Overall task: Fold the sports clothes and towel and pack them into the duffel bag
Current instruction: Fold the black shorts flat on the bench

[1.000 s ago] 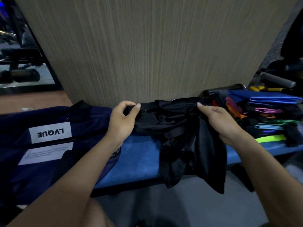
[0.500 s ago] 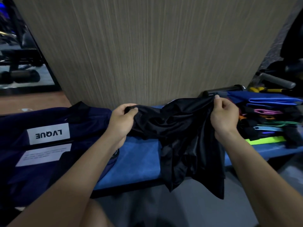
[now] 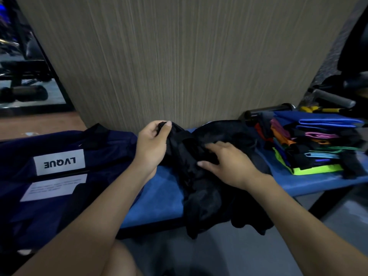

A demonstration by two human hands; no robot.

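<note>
A crumpled black garment (image 3: 207,196) lies on the blue bench (image 3: 159,198) and hangs over its front edge. My left hand (image 3: 152,146) pinches the garment's upper left corner between thumb and fingers. My right hand (image 3: 227,162) lies on the middle of the garment with its fingers spread and fairly straight. The navy duffel bag (image 3: 59,156), with a white LVQUE label, sits at the left end of the bench. A stack of folded sports clothes (image 3: 314,148) in several colours, with a blue folded piece on top, stands at the right end.
A wood-grain wall panel (image 3: 179,56) rises right behind the bench. Grey handles and yellow tools (image 3: 322,109) lie beyond the stack at the right. Gym equipment (image 3: 23,76) shows at far left. Grey floor (image 3: 239,253) lies below the bench.
My right hand let go of the garment's upper right corner and moved down and left onto its middle. The garment dropped lower onto the bench. My left hand kept its hold.
</note>
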